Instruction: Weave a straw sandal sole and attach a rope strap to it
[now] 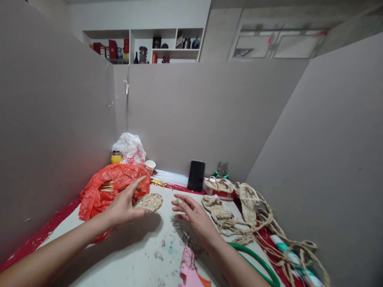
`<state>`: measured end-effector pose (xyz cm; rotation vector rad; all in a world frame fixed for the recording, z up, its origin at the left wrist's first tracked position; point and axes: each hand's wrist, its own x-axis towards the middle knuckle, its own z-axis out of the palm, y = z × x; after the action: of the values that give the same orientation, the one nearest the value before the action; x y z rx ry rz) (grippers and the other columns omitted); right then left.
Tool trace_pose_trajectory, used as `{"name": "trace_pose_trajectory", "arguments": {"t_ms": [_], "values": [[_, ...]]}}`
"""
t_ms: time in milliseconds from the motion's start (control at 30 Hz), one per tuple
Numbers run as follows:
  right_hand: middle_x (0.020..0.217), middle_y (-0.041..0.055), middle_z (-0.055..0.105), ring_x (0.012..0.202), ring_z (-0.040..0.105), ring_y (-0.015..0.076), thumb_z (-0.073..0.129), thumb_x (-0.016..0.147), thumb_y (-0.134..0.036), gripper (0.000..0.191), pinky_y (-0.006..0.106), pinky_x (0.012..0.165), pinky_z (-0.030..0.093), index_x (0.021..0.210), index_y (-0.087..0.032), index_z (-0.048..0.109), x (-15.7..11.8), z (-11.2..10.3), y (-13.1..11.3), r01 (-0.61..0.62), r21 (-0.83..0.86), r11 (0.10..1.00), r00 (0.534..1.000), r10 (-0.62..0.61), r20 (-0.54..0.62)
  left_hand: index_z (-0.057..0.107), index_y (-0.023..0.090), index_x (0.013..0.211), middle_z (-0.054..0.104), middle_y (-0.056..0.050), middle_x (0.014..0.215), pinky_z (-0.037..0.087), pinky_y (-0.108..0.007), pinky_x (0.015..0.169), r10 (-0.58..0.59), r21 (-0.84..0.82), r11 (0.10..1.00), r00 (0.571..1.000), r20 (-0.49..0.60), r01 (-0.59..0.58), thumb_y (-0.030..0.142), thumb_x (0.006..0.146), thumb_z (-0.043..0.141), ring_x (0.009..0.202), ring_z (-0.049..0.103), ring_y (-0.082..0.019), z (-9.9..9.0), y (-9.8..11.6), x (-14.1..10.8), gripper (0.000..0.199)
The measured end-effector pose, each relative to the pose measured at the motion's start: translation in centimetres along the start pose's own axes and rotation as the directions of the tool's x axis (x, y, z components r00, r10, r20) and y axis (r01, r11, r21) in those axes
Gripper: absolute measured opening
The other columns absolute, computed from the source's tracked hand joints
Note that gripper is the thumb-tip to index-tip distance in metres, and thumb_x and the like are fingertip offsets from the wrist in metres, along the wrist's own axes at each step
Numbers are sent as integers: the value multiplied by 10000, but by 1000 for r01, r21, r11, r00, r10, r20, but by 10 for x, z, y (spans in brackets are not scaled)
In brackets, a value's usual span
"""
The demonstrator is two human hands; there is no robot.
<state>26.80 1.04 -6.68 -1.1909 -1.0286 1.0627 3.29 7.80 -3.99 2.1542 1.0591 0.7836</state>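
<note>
My left hand (127, 205) holds a small oval piece of braided straw (149, 202) above the white board (119, 255). Its thumb lies along the near edge while the index finger stretches away, and the other fingers are partly hidden. To the right of the braided piece, my right hand (193, 217) hovers with fingers extended and slightly apart, holding nothing. Past that hand lie a braided straw sandal (220, 213) and loose straw rope (263, 217). Below it, a pink pair of scissors or similar pink-handled object (189, 265) is only partly clear.
A red plastic bag (98, 199) with straw inside sits at left, near a white bag (130, 147), a yellow jar (116, 157) and a paper cup (150, 165). A phone (196, 175) leans against the back partition (191, 115). Green hose (259, 261) curves at lower right.
</note>
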Motion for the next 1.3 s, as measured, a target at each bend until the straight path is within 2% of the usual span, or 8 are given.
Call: {"name": "trace_pose_trajectory", "arguments": {"t_ms": [67,167,300,500,667,833,1033,1300], "values": [[1156,107,661,1012,625,217,621,790,-529,492,347,819,500,1176,-227,594,1,3,-8,57,40,998,998,-58,31,262,277,1436,562,-91,1122,470,-364,773,-106,-367,919,987,122,145,330,680,699,820,602,-201,-1,9,-2,875],[1296,88,592,1182,542,224,558,836,-552,496,386,966,428,1251,-279,540,-3,7,-20,146,191,971,977,-172,130,315,259,1404,602,-81,1081,478,-327,743,-83,-734,589,929,361,338,347,725,673,799,633,-182,7,23,-5,773],[1270,86,621,1195,543,249,562,822,-575,518,420,1028,381,1246,-278,555,-16,12,-32,160,390,907,937,-263,228,431,233,1330,637,-109,1124,496,-314,697,35,-827,249,849,527,504,364,744,670,758,668,-190,27,40,-10,646],[1027,77,739,984,673,261,655,783,-489,346,425,916,487,1015,-236,700,-31,22,-43,78,465,882,975,-165,150,584,154,1173,724,-95,903,521,-307,667,83,-800,43,796,600,598,397,749,661,695,681,-193,49,56,-14,494],[875,85,761,855,706,250,704,776,-381,226,396,799,538,906,-199,733,-37,25,-47,14,531,847,990,-86,110,649,64,1038,729,-124,833,510,-296,682,130,-753,48,743,657,657,494,758,600,695,679,-208,56,55,-16,515],[853,84,762,813,707,235,748,745,-332,245,355,771,543,926,-167,735,-40,18,-49,41,530,847,997,-72,39,666,138,925,706,-63,848,465,-269,714,32,-891,208,907,420,404,507,773,635,752,636,-175,52,49,-13,400],[846,68,766,847,701,224,742,759,-306,214,347,822,525,924,-170,735,-39,15,-56,43,501,865,998,-59,16,644,106,705,613,8,616,366,-195,566,20,-863,449,963,270,232,450,702,742,541,493,-78,55,59,-10,357],[1162,44,688,1109,597,231,681,782,-461,417,320,870,502,1140,-250,651,-39,11,-54,224,410,884,971,-169,-168,651,120,754,666,-14,655,441,-235,643,-44,-943,333,999,8,22,458,734,711,620,568,-122,56,79,3,344]]}}
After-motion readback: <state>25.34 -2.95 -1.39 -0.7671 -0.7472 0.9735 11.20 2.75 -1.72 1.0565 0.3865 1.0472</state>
